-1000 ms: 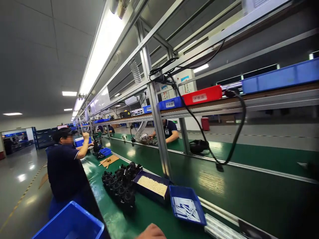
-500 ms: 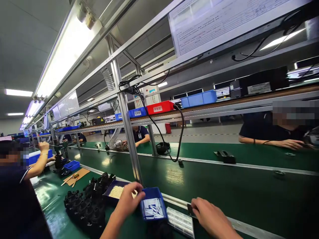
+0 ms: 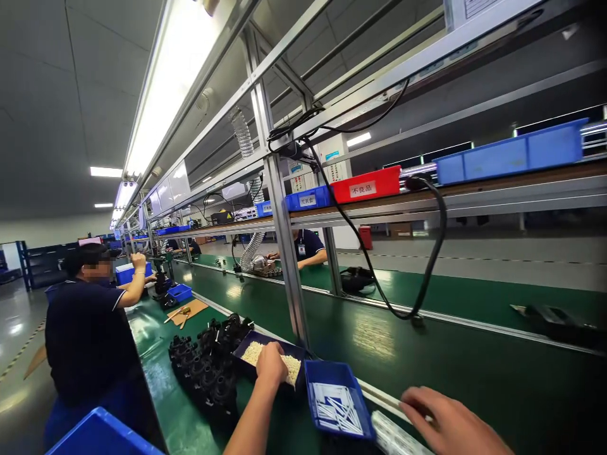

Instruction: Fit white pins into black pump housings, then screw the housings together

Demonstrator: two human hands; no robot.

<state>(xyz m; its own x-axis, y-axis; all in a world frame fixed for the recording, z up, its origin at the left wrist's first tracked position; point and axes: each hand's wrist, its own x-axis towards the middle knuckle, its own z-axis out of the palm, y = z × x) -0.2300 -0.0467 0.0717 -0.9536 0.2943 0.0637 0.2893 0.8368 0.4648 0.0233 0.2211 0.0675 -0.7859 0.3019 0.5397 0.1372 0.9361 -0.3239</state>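
My left hand (image 3: 272, 364) is down in a dark blue bin (image 3: 243, 339) of small cream-coloured pieces (image 3: 291, 366). Its fingers are bent together and their tips are hidden, so I cannot make out what they hold. Just right of it stands a blue bin (image 3: 310, 373) with thin white sticks (image 3: 336, 407). At the lower right, my right hand (image 3: 443, 414) hovers by the metal rail (image 3: 379, 397), fingers curled toward the thumb. Whatever it may hold is too small to tell. A pale, ridged tray (image 3: 396, 436) lies between that hand and the stick bin.
Black moulded parts (image 3: 206, 366) crowd the bench to the left. Beyond them are a brown board (image 3: 190, 311) with tools and a small blue tray (image 3: 179, 292). A person (image 3: 90, 328) works at far left. A metal post (image 3: 287, 272) and a hanging black cable (image 3: 431, 265) rise ahead.
The view has swung left. My left hand has moved from beside the stick bin into the bin of cream pieces. My right hand stays near the rail, away from a dark item seen there earlier.
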